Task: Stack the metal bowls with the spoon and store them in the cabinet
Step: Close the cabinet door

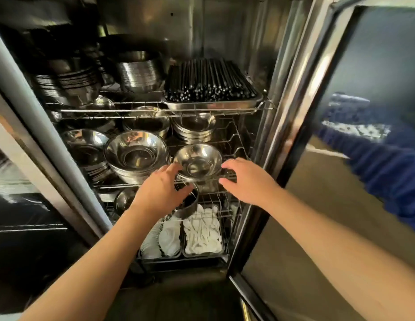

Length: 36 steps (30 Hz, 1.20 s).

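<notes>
Left grip (163, 188) and right grip (244, 179) released, flanking metal bowl (197, 162) on cabinet rack (227, 174), no legible writing

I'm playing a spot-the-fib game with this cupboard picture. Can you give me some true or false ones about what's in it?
1. The cabinet door is open. True.
2. The black chopsticks lie on the bottom shelf. False: they lie in a metal tray on the top rack.
3. Both hands reach toward one small metal bowl on the middle rack. True: the left hand is at its left side, the right hand at its right.
4. The white spoons sit above the bowls. False: they are in the lowest basket.
5. The small metal bowl is upside down. False: it opens upward.
</notes>
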Tool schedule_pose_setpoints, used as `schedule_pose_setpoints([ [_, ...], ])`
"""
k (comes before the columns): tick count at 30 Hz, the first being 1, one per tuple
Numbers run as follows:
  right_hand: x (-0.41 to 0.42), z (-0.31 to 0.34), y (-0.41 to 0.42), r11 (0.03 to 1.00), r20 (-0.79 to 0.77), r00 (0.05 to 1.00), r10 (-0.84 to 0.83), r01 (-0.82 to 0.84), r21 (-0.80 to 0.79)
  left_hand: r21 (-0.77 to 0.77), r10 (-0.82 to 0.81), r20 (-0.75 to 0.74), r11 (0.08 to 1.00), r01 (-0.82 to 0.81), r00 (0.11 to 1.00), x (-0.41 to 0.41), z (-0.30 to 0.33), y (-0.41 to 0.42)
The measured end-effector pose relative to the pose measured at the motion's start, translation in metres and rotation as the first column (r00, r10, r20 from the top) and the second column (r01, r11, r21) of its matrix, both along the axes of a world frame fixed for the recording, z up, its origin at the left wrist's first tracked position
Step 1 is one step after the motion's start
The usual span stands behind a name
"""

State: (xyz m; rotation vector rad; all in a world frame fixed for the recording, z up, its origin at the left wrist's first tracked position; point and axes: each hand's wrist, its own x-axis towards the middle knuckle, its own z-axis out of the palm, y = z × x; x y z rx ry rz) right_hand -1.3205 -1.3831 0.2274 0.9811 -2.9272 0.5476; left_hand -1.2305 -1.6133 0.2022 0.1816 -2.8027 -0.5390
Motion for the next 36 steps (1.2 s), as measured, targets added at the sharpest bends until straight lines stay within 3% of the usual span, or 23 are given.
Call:
schedule_pose_setpoints([
  [7,0.121,0.048,0.078,0.975,-0.12,0.982,-0.142,0.119,-0.187,0.05,-0.204,-0.088,0.977,0.209,0.975,0.087,0.033,0.064],
  [13,0.222,0.102,0.173,0.921,-0.278,0.888,-0.368,0.306,-0.242,0.097,-0.422,-0.206,0.889,0.447,0.883,0.124,0.081,0.147],
  [21,0.298,0.167,0.289,0.831,-0.669,0.498,-0.551,0.401,-0.386,0.055,-0.614,-0.364,0.736,0.675,0.7,0.135,0.147,0.264],
  [24,0.307,0.185,0.336,0.792,-0.7,0.393,-0.596,0.429,-0.434,0.024,-0.653,-0.4,0.694,0.72,0.643,0.136,0.163,0.311],
  [31,0.27,0.199,0.428,0.582,-0.424,0.4,-0.813,0.585,-0.564,0.012,-0.644,-0.453,0.687,0.727,0.616,0.13,0.184,0.401],
  [36,0.244,0.197,0.454,0.623,-0.309,0.6,-0.738,0.429,-0.654,0.027,-0.608,-0.44,0.726,0.687,0.661,0.127,0.19,0.442],
])
